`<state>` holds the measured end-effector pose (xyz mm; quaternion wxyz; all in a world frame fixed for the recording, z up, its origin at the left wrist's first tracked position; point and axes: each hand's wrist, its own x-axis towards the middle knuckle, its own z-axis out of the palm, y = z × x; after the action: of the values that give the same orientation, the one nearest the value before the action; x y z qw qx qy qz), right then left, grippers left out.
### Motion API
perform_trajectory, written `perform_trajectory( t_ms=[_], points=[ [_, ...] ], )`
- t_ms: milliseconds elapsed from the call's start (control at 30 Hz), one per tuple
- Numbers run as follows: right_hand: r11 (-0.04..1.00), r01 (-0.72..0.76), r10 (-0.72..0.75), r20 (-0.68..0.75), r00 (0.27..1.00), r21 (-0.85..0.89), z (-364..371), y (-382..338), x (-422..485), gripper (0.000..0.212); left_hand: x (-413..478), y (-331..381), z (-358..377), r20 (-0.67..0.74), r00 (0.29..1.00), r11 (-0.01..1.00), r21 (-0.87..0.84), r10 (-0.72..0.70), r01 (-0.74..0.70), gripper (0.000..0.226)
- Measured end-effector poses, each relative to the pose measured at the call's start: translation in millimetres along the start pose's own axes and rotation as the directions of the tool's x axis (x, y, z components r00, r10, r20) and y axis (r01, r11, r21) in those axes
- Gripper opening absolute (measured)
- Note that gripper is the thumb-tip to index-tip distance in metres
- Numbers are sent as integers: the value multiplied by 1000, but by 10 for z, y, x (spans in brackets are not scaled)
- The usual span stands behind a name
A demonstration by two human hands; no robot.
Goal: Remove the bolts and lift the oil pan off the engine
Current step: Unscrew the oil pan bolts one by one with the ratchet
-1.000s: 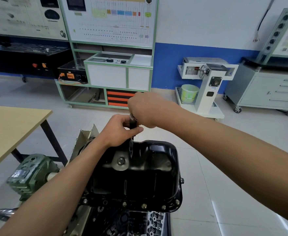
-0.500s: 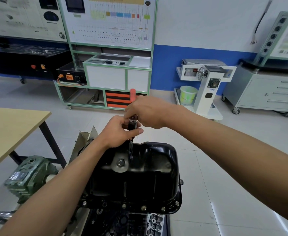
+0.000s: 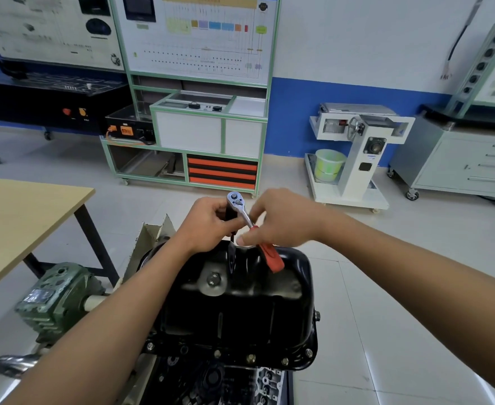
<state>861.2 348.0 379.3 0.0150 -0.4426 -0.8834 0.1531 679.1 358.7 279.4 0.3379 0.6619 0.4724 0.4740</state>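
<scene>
While left hand (image 3: 208, 222) and right hand (image 3: 281, 223) grip the ratchet (image 3: 247, 219) over the oil pan (image 3: 240, 305), tilting could slip it off.

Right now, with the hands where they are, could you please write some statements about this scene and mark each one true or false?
1. The ratchet has a red handle. True.
2. The pan is already off the engine. False: it sits on the engine, with bolts in its near edge.
3. The left hand grips the black socket under the ratchet head. True.
4. The bucket stands on the wooden table. False: it stands on the white cart by the wall.
5. The right hand hangs free. False: it holds the ratchet.
</scene>
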Motion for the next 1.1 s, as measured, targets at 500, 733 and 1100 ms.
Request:
perform_trajectory(
  t_ms=[500,733,1100],
  points=[
    [944,-164,117,-174,978,-286,-293,278,193,16,23,-19,6,3,999,998,59,-32,31,20],
    [996,67,-44,-348,936,53,-167,482,583,40,28,-37,8,29,998,998,6,-60,60,7],
    [983,181,-147,-426,892,39,-78,853,218,18,25,-32,48,0,1000,999,20,-29,29,9]
  ],
)
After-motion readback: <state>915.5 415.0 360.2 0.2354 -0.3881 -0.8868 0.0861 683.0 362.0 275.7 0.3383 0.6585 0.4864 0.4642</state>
